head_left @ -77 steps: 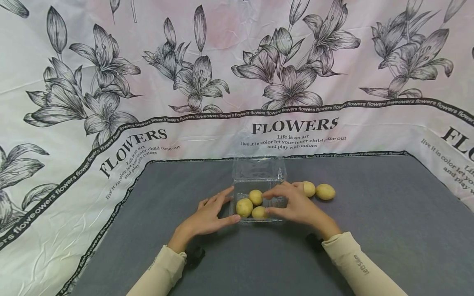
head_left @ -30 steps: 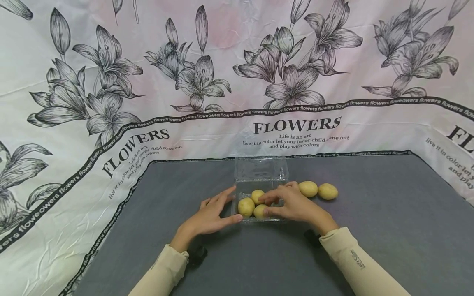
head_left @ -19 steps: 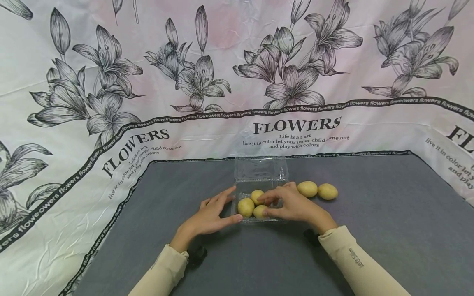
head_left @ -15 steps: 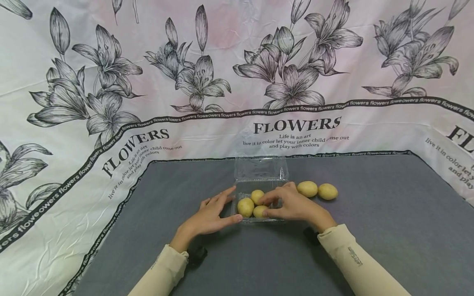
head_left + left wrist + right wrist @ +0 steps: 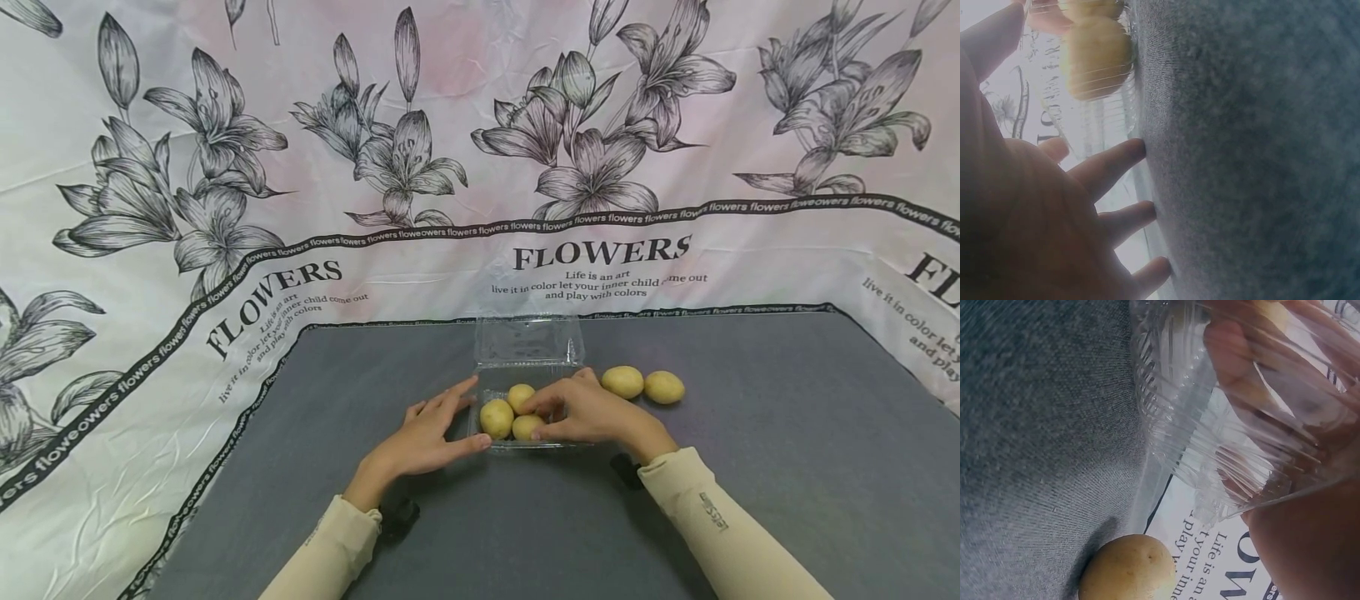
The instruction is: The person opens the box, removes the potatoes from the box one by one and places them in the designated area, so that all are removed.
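Note:
Three yellow potatoes lie in a clear plastic clamshell box [image 5: 528, 342] with its lid raised at the back: a left one [image 5: 497, 419], a rear one [image 5: 521, 397] and a front one [image 5: 527, 427]. My left hand [image 5: 422, 437] spreads along the box's left side, thumb at the front left corner, fingertips down by the cloth in the left wrist view. Reaching inside from the right, my right hand [image 5: 597, 414] pinches the front potato between thumb and curled index finger. In the right wrist view its fingers [image 5: 1232, 356] show through the ribbed clear wall.
Two more potatoes sit on the grey tabletop [image 5: 480, 525] right of the box, one [image 5: 622, 382] close behind my right hand and another [image 5: 664, 388] farther right. A flower-printed cloth [image 5: 420, 275] rises behind the table and along its left side.
My right index finger has curled and moved slightly forward and down toward the front potato; the right forearm has shifted a little left. The left hand stays at the box.

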`<state>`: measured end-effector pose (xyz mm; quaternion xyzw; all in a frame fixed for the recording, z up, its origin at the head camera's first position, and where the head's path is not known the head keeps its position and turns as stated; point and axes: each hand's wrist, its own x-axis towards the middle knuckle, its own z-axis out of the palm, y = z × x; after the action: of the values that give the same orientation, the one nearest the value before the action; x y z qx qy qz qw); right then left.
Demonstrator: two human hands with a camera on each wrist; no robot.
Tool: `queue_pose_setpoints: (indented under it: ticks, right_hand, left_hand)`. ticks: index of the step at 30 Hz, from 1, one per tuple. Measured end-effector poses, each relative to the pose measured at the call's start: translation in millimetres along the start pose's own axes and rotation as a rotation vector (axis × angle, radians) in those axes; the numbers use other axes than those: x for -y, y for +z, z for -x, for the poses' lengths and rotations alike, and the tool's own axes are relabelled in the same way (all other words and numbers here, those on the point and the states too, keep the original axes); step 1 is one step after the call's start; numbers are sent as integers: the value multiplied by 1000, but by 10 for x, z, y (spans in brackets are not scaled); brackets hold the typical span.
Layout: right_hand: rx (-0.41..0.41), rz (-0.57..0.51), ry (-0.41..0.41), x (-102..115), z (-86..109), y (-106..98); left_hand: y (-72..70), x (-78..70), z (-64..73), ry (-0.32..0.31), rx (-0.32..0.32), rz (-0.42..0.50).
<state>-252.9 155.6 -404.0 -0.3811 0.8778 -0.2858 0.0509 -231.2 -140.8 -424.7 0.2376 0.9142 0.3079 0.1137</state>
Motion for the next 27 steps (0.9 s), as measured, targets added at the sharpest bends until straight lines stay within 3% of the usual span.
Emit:
queue_pose_setpoints:
  ticks: [11,27]
  right_hand:
    - [5,21,6,-11,-24,15]
    - [-62,10,-30,-51,-10,43]
  left_hand:
    - [14,16,-5,-3,-7,-6]
    - [17,20,0,-1,-4,-1]
